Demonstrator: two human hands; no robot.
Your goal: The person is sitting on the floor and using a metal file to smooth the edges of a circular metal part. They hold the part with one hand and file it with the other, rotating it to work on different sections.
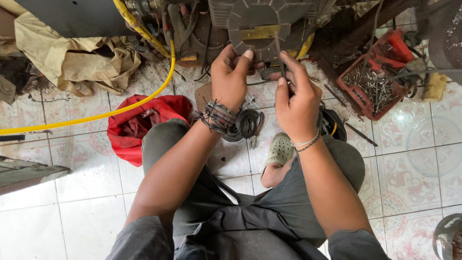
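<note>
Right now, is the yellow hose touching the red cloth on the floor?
Cannot tell. In the head view the yellow hose crosses the top edge of the red cloth, but looking down from above hides any gap between them.

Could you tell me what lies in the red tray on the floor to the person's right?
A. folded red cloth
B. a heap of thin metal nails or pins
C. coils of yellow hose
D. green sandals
B: the red tray beside the right hand holds a pile of thin silvery nails or pins.
</note>
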